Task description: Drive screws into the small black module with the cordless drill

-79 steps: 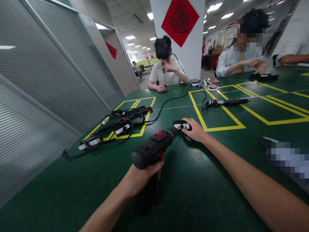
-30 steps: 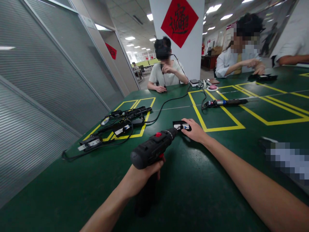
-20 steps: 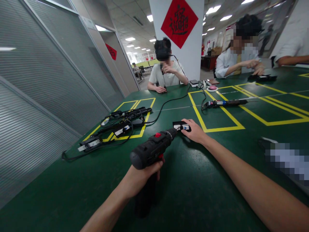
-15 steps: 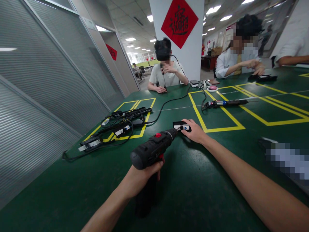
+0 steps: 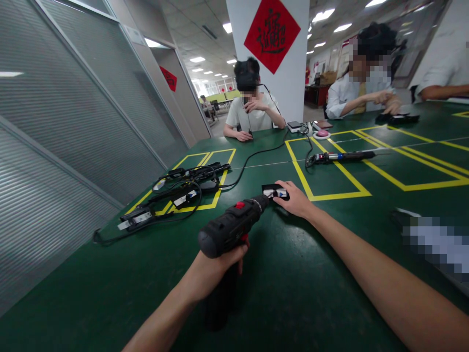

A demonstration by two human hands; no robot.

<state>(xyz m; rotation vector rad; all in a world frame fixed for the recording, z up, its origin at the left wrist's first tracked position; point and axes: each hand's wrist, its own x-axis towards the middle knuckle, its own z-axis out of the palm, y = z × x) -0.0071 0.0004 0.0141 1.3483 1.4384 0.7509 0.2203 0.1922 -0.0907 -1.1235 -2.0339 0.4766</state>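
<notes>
My left hand [image 5: 223,266] is wrapped round the handle of a black cordless drill [image 5: 230,225] with a red trigger and a red switch on top. The chuck points away from me and meets a small black-and-white part [image 5: 270,192] on the table. The bit's tip is too small to make out. With its fingers closed on the right end of that part, my right hand [image 5: 293,199] holds it against the green tabletop. Blue and dark details show on the part's white face. The fingers and the drill's nose hide some of it.
Several black adapters and cables [image 5: 186,188] lie on the left inside yellow tape. A black-and-silver electric screwdriver [image 5: 342,156] rests at the right, beside taped outlines [image 5: 340,197]. A blurred flat device [image 5: 436,244] is near the right edge. Co-workers [image 5: 252,110] sit across the table [image 5: 315,293].
</notes>
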